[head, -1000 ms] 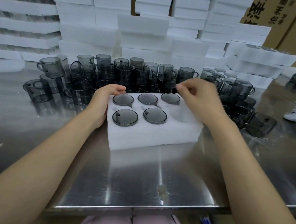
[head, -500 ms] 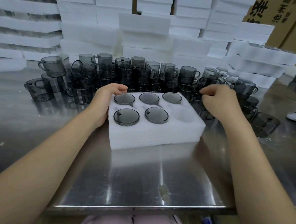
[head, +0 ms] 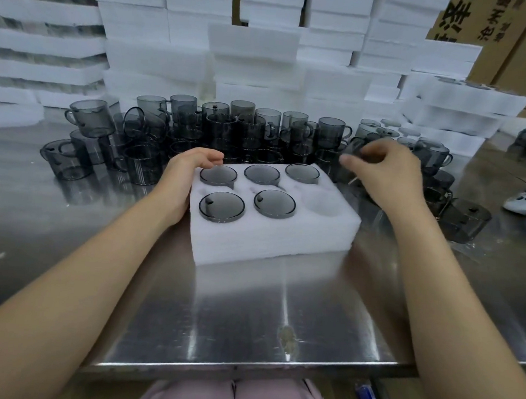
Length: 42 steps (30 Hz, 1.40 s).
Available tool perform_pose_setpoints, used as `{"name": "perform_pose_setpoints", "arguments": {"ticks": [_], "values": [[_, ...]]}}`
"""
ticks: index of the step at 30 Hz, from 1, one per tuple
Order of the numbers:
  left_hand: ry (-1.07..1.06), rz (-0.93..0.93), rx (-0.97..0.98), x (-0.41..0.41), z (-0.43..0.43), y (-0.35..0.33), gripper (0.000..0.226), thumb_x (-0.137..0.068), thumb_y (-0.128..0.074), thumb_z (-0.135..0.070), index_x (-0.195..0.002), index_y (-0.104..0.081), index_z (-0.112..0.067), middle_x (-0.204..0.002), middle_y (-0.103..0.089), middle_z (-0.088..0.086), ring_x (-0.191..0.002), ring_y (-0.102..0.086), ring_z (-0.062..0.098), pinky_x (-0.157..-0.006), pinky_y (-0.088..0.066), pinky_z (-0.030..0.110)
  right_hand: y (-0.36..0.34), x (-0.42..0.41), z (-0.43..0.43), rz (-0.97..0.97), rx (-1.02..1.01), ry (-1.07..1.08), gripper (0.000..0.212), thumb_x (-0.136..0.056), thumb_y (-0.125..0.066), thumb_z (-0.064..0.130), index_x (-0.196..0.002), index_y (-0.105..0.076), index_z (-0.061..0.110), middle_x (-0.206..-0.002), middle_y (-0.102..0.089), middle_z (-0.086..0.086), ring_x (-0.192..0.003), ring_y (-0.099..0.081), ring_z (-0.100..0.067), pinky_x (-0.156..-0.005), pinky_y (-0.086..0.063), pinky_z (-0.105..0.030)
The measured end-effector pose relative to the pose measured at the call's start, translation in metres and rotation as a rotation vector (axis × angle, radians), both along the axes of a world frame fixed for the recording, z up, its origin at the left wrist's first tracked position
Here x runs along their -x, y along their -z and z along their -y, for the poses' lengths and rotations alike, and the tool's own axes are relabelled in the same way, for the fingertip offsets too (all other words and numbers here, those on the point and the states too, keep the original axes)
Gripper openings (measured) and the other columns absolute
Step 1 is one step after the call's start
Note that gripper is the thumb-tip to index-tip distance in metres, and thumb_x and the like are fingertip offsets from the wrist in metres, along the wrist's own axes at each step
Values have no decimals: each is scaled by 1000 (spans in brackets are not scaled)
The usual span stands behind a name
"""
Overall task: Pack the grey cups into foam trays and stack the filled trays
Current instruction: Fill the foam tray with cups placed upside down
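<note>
Beside the tray (head: pixel 268 240), at its far right corner, your right hand (head: pixel 385 173) curls among loose cups (head: pixel 242 126); blur hides whether it grips one. Your left hand (head: pixel 182 178) cups the tray's left edge. Five packed cups (head: pixel 274 203) are in; the near right pocket (head: pixel 322 203) is empty.

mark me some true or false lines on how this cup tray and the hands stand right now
1. Five pockets of the foam tray hold grey cups. True.
2. The empty pocket is at the tray's near left. False: it is at the near right.
3. The left hand holds the tray at its left side. True.
4. The right hand is over the middle of the tray. False: it is off the tray's right side, among the loose cups.
5. Loose cups stand on the table behind the tray. True.
</note>
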<state>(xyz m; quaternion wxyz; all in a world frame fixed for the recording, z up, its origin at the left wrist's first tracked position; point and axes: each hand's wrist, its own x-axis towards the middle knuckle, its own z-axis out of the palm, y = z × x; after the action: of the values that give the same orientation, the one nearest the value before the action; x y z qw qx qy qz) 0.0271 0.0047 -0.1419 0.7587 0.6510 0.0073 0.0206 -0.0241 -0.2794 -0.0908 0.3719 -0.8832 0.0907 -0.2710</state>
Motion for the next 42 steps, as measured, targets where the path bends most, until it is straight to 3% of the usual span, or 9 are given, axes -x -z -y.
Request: {"name": "perform_pose_setpoints", "arguments": {"ticks": [5,9,12,16,23,28,32,37,42], "values": [[-5,1,-4,0,0,-1,30,-58,-53,-15,-77,-76,-21,-101,-72,0,-98,-66,24,-89,-53,39,-11,0,-2,72,-876,-389,35,-87,-65,24,-115,-45,18,-110,-62,-1,-93,-69,-19,-71,-56,-25],[-4,6,-10,0,0,-1,30,-58,-53,-14,-75,-76,-22,-100,-72,0,-99,-66,24,-92,-53,41,-12,3,-4,68,-1101,-610,7,-92,-58,21,-90,-58,14,-82,-71,2,-78,-71,-20,-70,-55,-30],[-1,8,-13,0,0,-1,30,-58,-53,-14,-76,-76,-22,-101,-72,0,-99,-66,24,-92,-52,41,-15,3,-5,40,-875,-598,24,-92,-55,44,-88,-62,21,-81,-70,5,-72,-65,-14,-59,-48,-24],[0,9,-13,0,0,0,31,-58,-53,-14,-78,-76,-20,-103,-72,1,-100,-66,25,-92,-52,41,-14,5,-10,57,-703,-674,8,-82,-62,23,-87,-66,18,-83,-71,-1,-75,-66,-16,-65,-53,-27],[4,16,-10,-2,-1,0,31,-59,-53,-14,-79,-76,-20,-101,-72,0,-101,-66,25,-92,-52,40,-2,9,-18,-29,-217,-878,21,-81,-72,5,-96,-72,20,-96,-73,3,-97,-65,-10,-87,-52,-21],[-1,34,-14,-2,0,1,31,-60,-52,-13,-79,-76,-21,-96,-73,-2,-95,-67,22,-89,-53,38,-9,14,-3,-70,-223,-1014,33,-78,-68,-9,-102,-73,13,-122,-66,1,-122,-56,-14,-106,-41,-27],[-2,24,-8,-2,0,1,32,-58,-53,-14,-80,-75,-20,-97,-72,-1,-96,-67,22,-87,-53,37,-8,15,-5,-23,-125,-891,35,-77,-67,-11,-100,-74,15,-116,-69,6,-114,-59,-22,-99,-46,-36],[-2,29,-14,-2,0,1,31,-62,-53,-13,-82,-75,-20,-97,-72,-1,-94,-67,22,-86,-53,37,-8,15,-8,-58,-73,-855,35,-78,-68,-7,-104,-74,17,-110,-70,10,-106,-62,-5,-87,-44,-12],[-4,34,-34,-1,0,1,30,-67,-52,-12,-84,-75,-20,-102,-71,0,-100,-66,23,-91,-52,39,-4,16,-13,-57,32,-828,38,-73,-68,-1,-99,-77,26,-106,-70,14,-106,-62,-2,-90,-45,-16]]}}
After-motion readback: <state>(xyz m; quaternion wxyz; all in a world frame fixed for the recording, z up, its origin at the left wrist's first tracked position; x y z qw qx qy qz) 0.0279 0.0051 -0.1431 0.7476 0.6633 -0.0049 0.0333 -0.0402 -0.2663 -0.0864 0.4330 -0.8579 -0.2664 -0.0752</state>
